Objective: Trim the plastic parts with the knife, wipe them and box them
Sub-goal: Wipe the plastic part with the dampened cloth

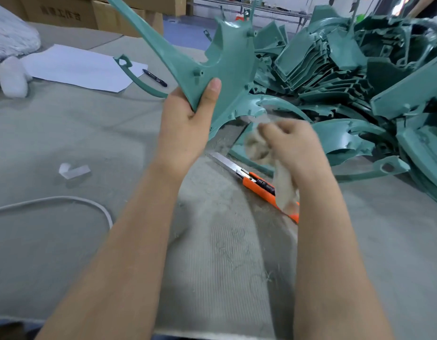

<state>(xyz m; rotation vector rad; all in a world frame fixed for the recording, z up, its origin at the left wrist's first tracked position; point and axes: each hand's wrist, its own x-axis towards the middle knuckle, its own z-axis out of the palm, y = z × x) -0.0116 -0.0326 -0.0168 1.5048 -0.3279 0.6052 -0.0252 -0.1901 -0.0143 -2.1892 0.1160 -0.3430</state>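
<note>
Left hand (188, 119) clamps the lower corner of a teal plastic part (227, 62), thumb across its face, holding it tilted above the table (65, 241). Right hand (291, 141), blurred, is bunched around a beige cloth (256, 146) just under the part's bottom edge. Beneath, the orange knife (251, 180) lies on the table with its blade out, its handle partly under the cloth's hanging tail. A heap of teal parts (359, 82) crowds the right side. Leftward the table opens out, with a white cable (65, 200), a sheet of paper (77, 67) and a pen (154, 78) at its edge.
</note>
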